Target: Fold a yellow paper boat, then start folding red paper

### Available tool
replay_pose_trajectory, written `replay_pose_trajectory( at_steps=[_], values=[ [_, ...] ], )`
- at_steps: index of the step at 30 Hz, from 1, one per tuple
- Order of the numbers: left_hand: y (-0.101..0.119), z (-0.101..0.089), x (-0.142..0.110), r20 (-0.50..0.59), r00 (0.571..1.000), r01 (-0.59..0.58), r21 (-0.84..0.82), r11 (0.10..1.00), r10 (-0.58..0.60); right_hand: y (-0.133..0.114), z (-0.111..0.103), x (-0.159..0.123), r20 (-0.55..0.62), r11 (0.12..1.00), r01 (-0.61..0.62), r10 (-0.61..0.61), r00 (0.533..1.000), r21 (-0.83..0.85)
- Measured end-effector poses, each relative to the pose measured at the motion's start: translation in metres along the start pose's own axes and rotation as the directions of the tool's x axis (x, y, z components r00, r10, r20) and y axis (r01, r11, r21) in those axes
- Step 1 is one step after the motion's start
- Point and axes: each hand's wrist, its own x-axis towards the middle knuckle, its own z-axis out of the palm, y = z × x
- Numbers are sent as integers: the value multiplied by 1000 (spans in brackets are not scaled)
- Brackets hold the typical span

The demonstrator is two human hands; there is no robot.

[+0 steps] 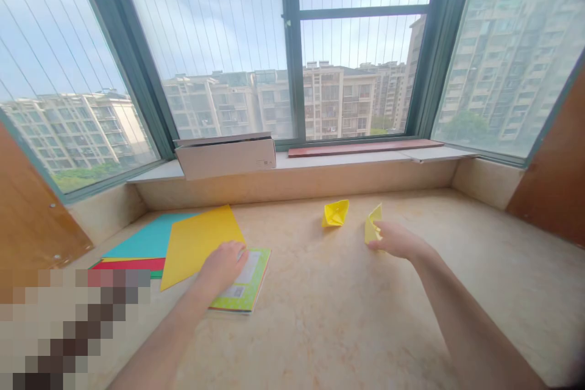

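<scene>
My right hand pinches a pale yellow folded paper piece, which stands on edge on the stone surface. Just left of it, apart, sits a brighter yellow folded paper shape with an open hollow. My left hand lies with bent fingers over the upper left part of a green-bordered pack of paper, closed on it as far as shows; the fingertips are partly hidden. A large yellow sheet lies beside and partly under that hand. It overlaps a light blue sheet and a red sheet.
A white box stands on the sill at the back left. A long reddish board lies along the window frame to its right. Wooden panels flank the stone ledge. The lower left corner is blurred out.
</scene>
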Motion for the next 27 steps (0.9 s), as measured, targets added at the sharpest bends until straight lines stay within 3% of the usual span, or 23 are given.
replay_pose_trajectory(
  at_steps=[6,11,16,22,27],
  values=[
    [-2,15,-11,51,995,-82,-58,995,85,-13,26,12,-164,997,-42,31,986,-66],
    [-12,16,-13,72,990,-110,-124,986,120,-28,27,7,-350,998,-30,9,937,-56],
    [-17,13,-5,18,996,-87,-179,980,92,-54,23,-7,-479,990,137,-136,867,-35],
    [-14,10,-3,-64,993,-110,-286,952,95,-110,49,-34,-418,851,524,-470,778,19],
    [2,9,-9,-136,981,-186,-409,893,142,-143,75,-52,-269,717,690,-647,713,102]
  ],
)
